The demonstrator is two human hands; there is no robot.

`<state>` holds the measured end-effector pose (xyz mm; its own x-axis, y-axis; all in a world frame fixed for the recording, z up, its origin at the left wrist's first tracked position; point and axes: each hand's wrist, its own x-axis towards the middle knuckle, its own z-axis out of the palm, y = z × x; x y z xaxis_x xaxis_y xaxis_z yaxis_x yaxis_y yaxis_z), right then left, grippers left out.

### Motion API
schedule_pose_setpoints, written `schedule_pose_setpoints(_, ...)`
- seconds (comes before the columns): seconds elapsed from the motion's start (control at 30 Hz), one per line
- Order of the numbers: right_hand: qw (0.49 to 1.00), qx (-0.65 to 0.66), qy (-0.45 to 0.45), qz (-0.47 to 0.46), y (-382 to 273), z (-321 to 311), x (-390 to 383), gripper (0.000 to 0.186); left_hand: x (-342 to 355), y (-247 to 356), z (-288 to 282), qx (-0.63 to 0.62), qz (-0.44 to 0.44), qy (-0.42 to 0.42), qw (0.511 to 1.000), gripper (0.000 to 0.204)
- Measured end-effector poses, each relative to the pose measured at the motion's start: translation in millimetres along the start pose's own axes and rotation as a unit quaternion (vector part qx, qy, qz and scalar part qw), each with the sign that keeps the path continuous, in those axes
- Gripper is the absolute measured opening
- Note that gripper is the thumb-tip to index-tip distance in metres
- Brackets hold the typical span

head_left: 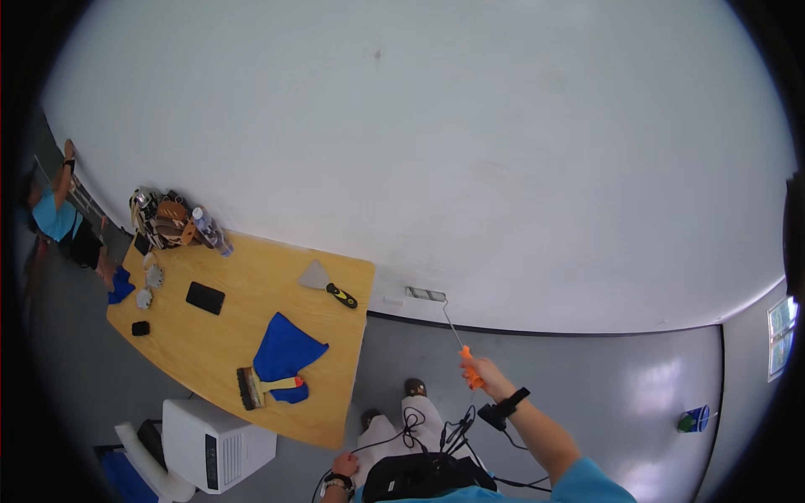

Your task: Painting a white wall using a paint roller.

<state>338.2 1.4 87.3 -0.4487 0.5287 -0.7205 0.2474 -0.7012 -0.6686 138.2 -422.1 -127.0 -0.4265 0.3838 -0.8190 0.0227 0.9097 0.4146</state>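
Note:
My right hand (480,374) is closed on the orange handle of a paint roller (426,294), whose narrow head touches the white wall (570,151) low down, just right of the table. Faint grey marks show on the wall above the roller. My left hand (345,466) hangs low beside my leg, fingers curled near a black cable; whether it grips anything is hard to see. On the wooden table (168,344) lie a scraper (342,295), a blue cloth (285,348) with a wide brush (250,389) on it, and a black phone (205,298).
A tool bag (168,218) and bottle (212,230) stand at the table's back. A white appliance with hose (218,444) is at lower left. Another person (59,218) works at far left. A blue bucket (694,419) stands near the right wall and window (781,335). Cables hang before me.

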Motion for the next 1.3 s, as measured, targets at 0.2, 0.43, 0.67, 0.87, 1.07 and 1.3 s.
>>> schedule_pose_setpoints(0.2,0.996,0.018,-0.024,0.079,31,-16,125,0.028,-32,4,58,0.072,0.001,0.043,0.996,0.024)
schedule_pose_setpoints(0.43,0.988,0.029,-0.026,0.147,67,-30,259,0.025,-52,67,114,-0.005,-0.051,0.029,0.998,0.025)
schedule_pose_setpoints(0.67,0.983,0.052,-0.007,0.174,114,-14,339,0.02,-58,107,160,0.014,-0.048,0.043,0.998,0.021)
schedule_pose_setpoints(0.87,0.979,0.074,0.011,0.191,146,-15,393,0.018,-56,110,187,0.034,-0.072,-0.018,0.997,0.032)
schedule_pose_setpoints(1.07,0.979,0.103,0.037,0.173,162,1,393,0.021,-60,111,170,0.04,-0.044,-0.031,0.998,0.039)
schedule_pose_setpoints(1.3,0.99,0.068,0.056,0.11,149,10,307,0.021,-46,99,137,0.095,0.038,-0.063,0.993,0.043)
